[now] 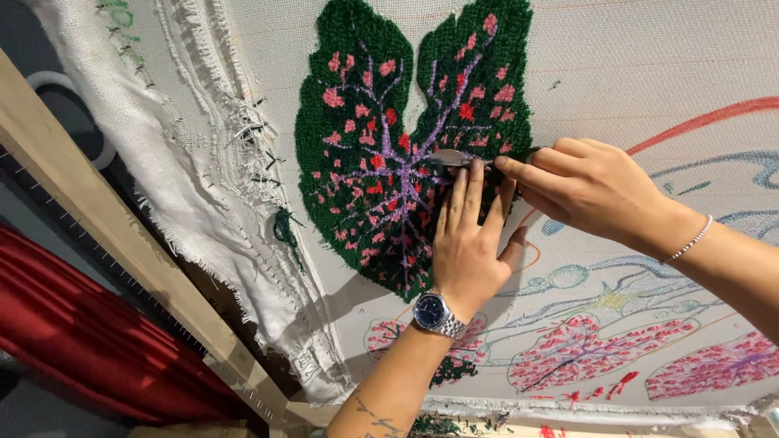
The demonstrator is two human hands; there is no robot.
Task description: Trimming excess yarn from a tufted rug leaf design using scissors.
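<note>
Head view looks along a stretched cloth where a tufted leaf, dark green with pink flecks and purple veins, sits in the upper middle of the frame. Scissors lie across the leaf's right half, blades pointing toward the frame's left. The right hand holds them at the handle end, fingers curled shut around it; how far the blades are parted cannot be told. The left hand lies flat on the pile just below the blades, fingers straight and spread a little, gripping nothing. A watch is on that wrist, and a bead bracelet on the other.

The leaf looks fully tufted, with a clean outline, and the trimming seems to be going on at its right lobe. Much appears left: to the lower right, smaller leaf shapes are only drawn in pink, purple and green marker, with a small tufted patch by the left forearm. Blue and red drawn lines run over bare cloth at the right.

Room is wide to the right and above the leaf, where the cloth is bare. At the left, the cloth ends in a frayed, folded edge with loose threads, close to the leaf's left lobe. Beyond it, a wooden frame bar runs diagonally from the upper left to the bottom, with red fabric behind it at the lower left.
</note>
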